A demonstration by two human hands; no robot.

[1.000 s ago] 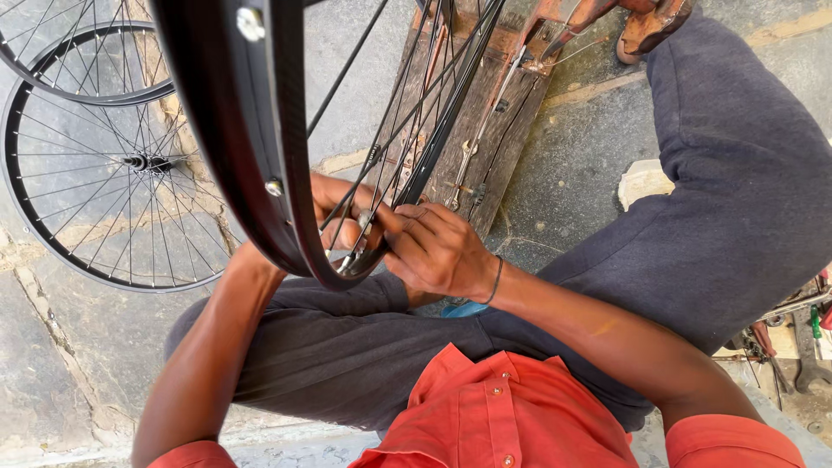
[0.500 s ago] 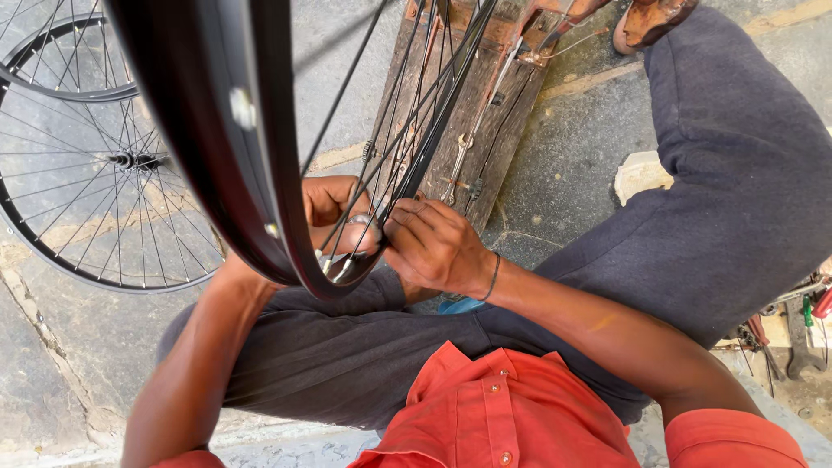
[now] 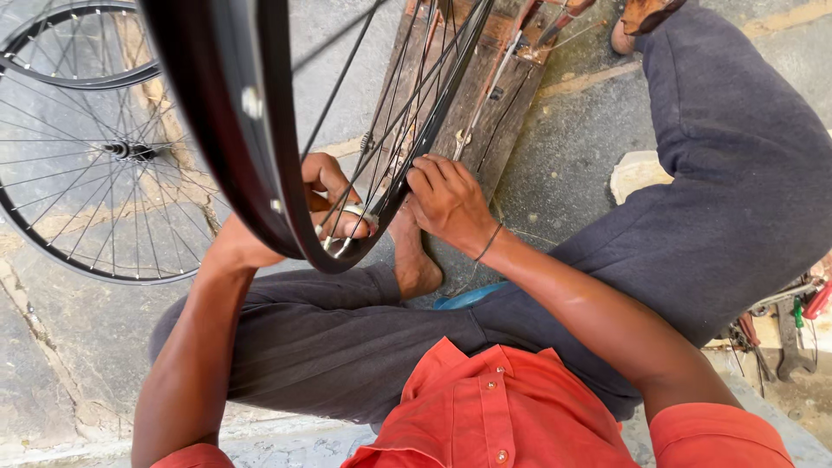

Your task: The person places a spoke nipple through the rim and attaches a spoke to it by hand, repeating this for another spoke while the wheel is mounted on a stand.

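The left hand (image 3: 325,195) curls behind the black wheel rim (image 3: 230,130), fingers gripping a small silver tool at the spokes. The rim stands on edge over the lap, running away from the person. The right hand (image 3: 446,199) pinches a spoke (image 3: 407,113) beside it.

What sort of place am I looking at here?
Probably an open-air bicycle repair spot on stone paving: both hands work a black wheel rim, a spoked wheel lies on the ground, hand tools lie alongside.
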